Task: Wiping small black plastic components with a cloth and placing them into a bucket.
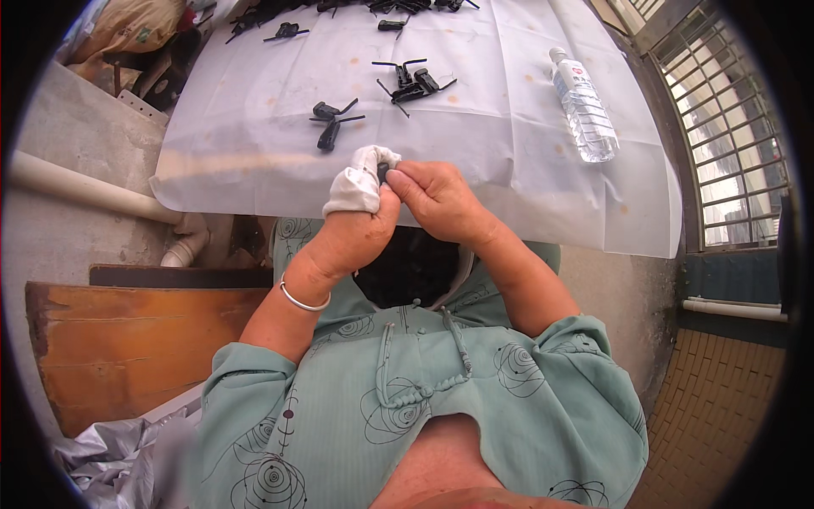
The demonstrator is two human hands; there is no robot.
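Note:
My left hand (360,233) has a white cloth covering (356,188) over its fingers and is closed around a small black plastic part (383,173). Pressed against it, my right hand (443,199) pinches the same part between thumb and fingers. Most of that part is hidden by the fingers. Both hands meet just above the table's near edge. Beyond them lie black clip-like pieces with thin prongs (329,131), and a small cluster of similar pieces (417,86) sits farther off.
A pale plastic sheet covers the table (509,170). On its right lies a clear water bottle (585,110). More black pieces (390,7) are heaped at the far edge. Between my knees is a round container (465,270) with dark contents. A wooden board (144,352) leans at left.

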